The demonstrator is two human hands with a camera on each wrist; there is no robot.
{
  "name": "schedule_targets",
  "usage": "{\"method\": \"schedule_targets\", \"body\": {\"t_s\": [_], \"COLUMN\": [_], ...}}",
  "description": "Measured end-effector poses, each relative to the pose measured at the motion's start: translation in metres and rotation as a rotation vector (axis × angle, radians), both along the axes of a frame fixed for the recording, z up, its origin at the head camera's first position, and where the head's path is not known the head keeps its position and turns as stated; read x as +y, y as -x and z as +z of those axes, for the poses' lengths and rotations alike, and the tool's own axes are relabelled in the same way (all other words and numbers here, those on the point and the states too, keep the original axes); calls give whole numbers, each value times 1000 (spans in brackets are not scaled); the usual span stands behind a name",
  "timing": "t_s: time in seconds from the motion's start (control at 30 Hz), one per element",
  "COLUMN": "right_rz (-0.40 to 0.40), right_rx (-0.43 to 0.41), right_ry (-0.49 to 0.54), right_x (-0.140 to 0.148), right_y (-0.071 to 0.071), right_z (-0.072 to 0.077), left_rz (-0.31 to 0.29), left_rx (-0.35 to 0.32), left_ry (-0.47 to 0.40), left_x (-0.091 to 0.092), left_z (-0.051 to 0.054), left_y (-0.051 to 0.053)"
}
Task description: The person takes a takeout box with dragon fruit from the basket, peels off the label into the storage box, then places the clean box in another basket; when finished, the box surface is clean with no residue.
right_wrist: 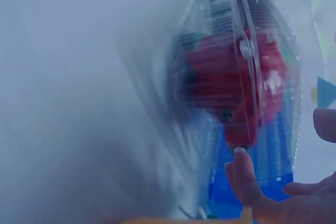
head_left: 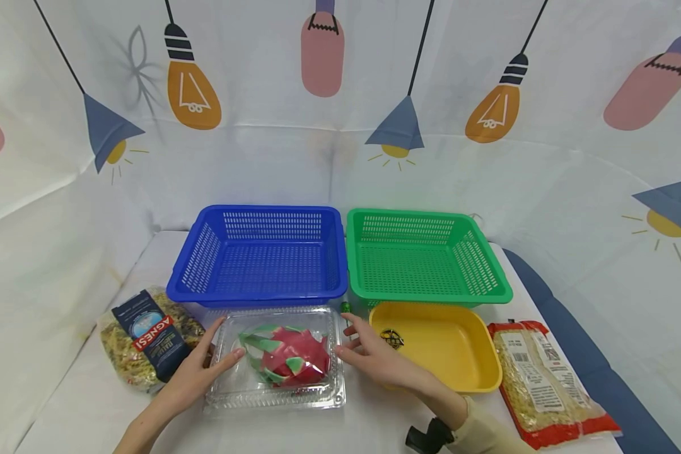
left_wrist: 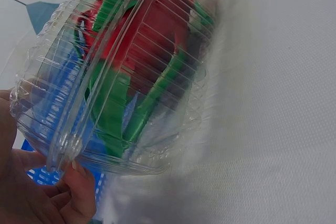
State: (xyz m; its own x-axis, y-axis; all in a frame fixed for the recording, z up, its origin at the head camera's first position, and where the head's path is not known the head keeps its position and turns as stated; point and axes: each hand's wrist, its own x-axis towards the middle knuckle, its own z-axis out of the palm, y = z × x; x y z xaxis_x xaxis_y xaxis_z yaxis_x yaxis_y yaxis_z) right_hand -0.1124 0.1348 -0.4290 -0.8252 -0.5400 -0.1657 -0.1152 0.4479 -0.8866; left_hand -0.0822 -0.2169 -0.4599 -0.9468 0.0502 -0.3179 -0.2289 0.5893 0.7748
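The box (head_left: 278, 400), clear plastic with its lid down, sits on the near part of the table (head_left: 374, 429), directly in front of the blue basket (head_left: 258, 301). Inside lies a dragon fruit (head_left: 297, 358), red with green leaf tips pointing mostly left.

The left hand (head_left: 195, 372) has the box's left edge between thumb and fingers — the thumb lies over the lid, while the left wrist view shows fingertips at the rim. The right hand (head_left: 377, 355) is at the opposite edge, loosely spread, fingertips by the rim and gripping nothing; how firmly they touch, if at all, I cannot tell. The box is blurred in the right wrist view.

Left of the left hand lies a pasta bag (head_left: 153, 337) with a dark blue AGNESI label. Beyond the right hand stands a yellow tub (head_left: 454, 347), just in front of the green basket (head_left: 431, 297) — and right of the tub lies a red-edged bag (head_left: 530, 372).
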Motion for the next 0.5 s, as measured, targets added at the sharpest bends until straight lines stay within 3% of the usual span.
{"method": "schedule_targets", "body": {"t_s": [0.23,0.5], "right_rz": [14,-32], "right_rx": [9,24], "right_ry": [35,53], "right_x": [-11,-17], "right_y": [-2,-5], "right_z": [-11,-16], "left_rz": [0,4], "left_rx": [-2,-16], "left_ry": [-7,-8], "left_x": [0,1], "left_z": [0,1], "left_y": [0,1]}}
